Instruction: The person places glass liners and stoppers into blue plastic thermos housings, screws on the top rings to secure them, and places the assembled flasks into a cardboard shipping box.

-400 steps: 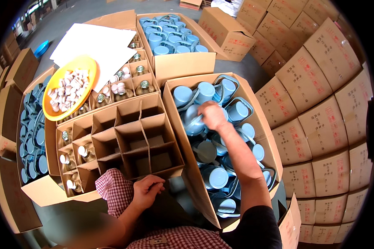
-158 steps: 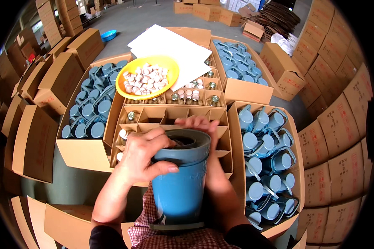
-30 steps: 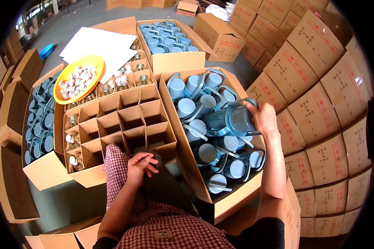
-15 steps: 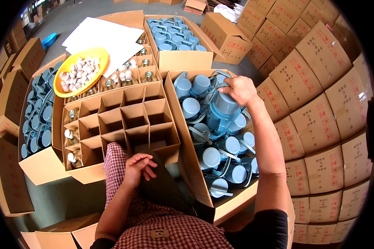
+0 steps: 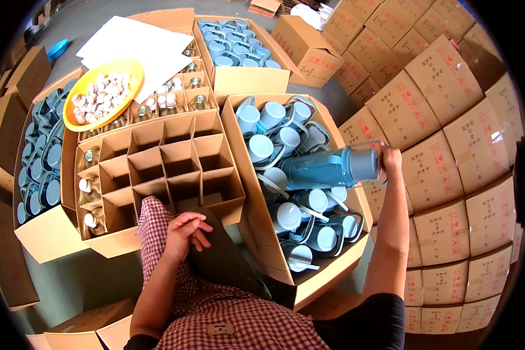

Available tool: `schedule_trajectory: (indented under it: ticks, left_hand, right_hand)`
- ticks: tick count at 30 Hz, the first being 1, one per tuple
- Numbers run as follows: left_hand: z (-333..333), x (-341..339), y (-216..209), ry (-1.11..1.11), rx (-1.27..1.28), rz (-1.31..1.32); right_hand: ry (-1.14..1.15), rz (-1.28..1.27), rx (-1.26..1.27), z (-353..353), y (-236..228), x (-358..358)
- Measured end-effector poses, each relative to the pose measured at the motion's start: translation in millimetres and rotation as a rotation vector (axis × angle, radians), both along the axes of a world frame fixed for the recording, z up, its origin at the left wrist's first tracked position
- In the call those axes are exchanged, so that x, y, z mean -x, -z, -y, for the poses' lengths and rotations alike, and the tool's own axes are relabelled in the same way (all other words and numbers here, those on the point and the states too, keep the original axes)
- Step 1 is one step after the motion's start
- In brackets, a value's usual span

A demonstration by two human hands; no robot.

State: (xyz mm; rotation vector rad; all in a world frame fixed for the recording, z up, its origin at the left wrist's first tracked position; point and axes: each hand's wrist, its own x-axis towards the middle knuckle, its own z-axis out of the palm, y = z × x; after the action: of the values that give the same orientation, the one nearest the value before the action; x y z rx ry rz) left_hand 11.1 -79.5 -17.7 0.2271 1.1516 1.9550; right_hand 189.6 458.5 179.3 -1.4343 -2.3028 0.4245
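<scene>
Out at the right, my right hand (image 5: 389, 161) is closed on the handle of a blue thermos flask (image 5: 324, 167). The flask lies tilted on its side, lid toward my hand, above the other flasks. Below it is an open carton (image 5: 361, 236) filled with similar blue flasks with loop handles, several standing lid up. My left hand (image 5: 185, 233) hovers over my lap with loosely bent fingers apart and nothing in them. Nearest to it is a divided carton (image 5: 118, 248) with glass bottles (image 5: 88, 189) along its left column; most of its other compartments hold nothing visible.
A yellow bowl (image 5: 135, 96) of white caps (image 5: 102, 96) rests on bottle cartons beside white sheets (image 5: 131, 44). More cartons of blue flasks stand at the far middle (image 5: 251, 79) and left (image 5: 44, 230). Stacked closed cartons (image 5: 443, 166) wall off the right side.
My right hand has moved right and a little down, pulling the flask from nearly upright to lying sideways, partly out of the carton. My left hand stays over my lap.
</scene>
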Motion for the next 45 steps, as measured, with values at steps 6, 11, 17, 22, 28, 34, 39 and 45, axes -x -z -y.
schedule_trajectory:
  ticks: [6,11,17,22,28,34,39,45]
  left_hand:
    - [-1,-1,1,0.013,-0.011,0.0]
    - [-1,-1,2,0.008,0.0,-0.017]
    - [3,-5,4,-0.043,0.047,-0.081]
    - [4,-5,1,-0.019,0.067,-0.069]
    - [0,-3,0,-0.019,0.074,-0.075]
    - [-3,-7,0,0.006,0.043,-0.09]
    - [7,-7,4,-0.042,0.033,-0.079]
    - [1,-4,-2,-0.017,0.053,-0.089]
  right_hand:
    - [-0.139,-0.158,0.002,39,8,-6]
    - [-0.468,0.019,0.103,74,-1,35]
    - [-0.72,0.423,-0.098,89,99,78]
    - [-0.59,0.234,0.066,102,188,67]
    - [-0.839,0.286,0.19,190,163,97]
    - [-0.583,0.276,-0.002,177,215,91]
    - [-0.542,0.214,0.024,181,219,91]
    - [-0.598,0.137,-0.19,222,153,149]
